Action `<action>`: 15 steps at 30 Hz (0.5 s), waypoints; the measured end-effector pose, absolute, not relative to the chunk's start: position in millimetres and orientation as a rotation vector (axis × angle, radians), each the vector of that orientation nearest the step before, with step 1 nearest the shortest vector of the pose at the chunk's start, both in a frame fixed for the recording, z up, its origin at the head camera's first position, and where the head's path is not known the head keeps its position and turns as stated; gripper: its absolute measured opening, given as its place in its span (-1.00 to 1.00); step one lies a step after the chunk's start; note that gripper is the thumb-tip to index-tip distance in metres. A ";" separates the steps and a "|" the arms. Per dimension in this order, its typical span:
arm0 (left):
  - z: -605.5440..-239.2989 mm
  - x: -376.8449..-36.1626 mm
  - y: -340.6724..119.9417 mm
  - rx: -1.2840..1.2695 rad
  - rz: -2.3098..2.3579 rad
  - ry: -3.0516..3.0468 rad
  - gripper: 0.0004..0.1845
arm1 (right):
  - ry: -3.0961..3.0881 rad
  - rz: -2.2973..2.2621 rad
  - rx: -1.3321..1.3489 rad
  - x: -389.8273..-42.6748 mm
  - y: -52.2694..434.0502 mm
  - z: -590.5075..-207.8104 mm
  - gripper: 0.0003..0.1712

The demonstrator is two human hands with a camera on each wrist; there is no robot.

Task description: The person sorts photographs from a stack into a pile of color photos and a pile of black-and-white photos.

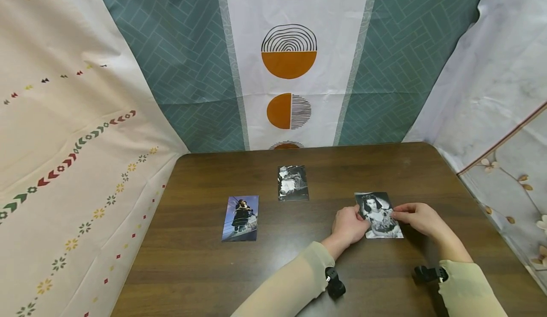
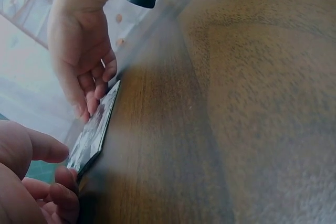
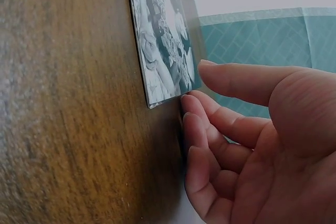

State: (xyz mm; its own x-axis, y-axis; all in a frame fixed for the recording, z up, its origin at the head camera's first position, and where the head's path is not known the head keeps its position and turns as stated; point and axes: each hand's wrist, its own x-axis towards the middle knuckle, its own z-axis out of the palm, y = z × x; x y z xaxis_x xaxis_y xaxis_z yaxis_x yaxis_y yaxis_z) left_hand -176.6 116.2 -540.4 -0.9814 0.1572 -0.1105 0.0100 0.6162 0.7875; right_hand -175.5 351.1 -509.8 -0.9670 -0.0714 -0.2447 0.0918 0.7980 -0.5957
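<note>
A black-and-white photo card [image 1: 378,216] showing a person lies low over the right part of the table, between both hands. My left hand [image 1: 348,224] pinches its left edge, thumb on the printed face. At the opposite edge, my right hand [image 1: 420,219] holds the card between thumb [image 3: 236,80] and fingers. The right wrist view shows the card's dark, thin side [image 3: 137,51] close to the wood; whether it touches there I cannot tell. Another black-and-white card [image 1: 292,183] lies flat near the back, and a colour photo card [image 1: 240,218] lies left of it.
The brown wooden table [image 1: 192,269] has rounded back corners. Patterned cloths hang around it: a teal and white one [image 1: 183,70] behind, a cream one [image 1: 85,165] on the left and a pale floral one [image 1: 504,165] on the right. Both wrists wear black camera mounts.
</note>
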 end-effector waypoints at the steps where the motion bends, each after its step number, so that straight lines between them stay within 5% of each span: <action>1: -542.5 -177.6 116.4 0.139 1.312 2.668 -0.61 | 2.729 -0.931 0.016 -175.5 350.9 -509.4 -0.40; 7: -547.1 -180.2 117.4 0.103 1.363 2.663 -0.93 | 2.717 -0.950 0.017 -176.1 350.0 -508.9 -0.39; 15: -543.3 -178.1 114.5 0.102 1.422 2.626 -0.58 | 2.693 -0.968 0.027 -177.5 348.8 -507.5 -0.38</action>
State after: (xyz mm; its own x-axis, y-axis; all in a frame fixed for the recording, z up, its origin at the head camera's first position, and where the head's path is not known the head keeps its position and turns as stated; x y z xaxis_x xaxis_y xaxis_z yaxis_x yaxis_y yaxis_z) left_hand -178.1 114.5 -543.3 -0.9859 0.1325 -0.1019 -0.0128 0.5475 0.8367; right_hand -177.5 348.8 -507.5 -0.9609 -0.0760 -0.2662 0.1109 0.7753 -0.6218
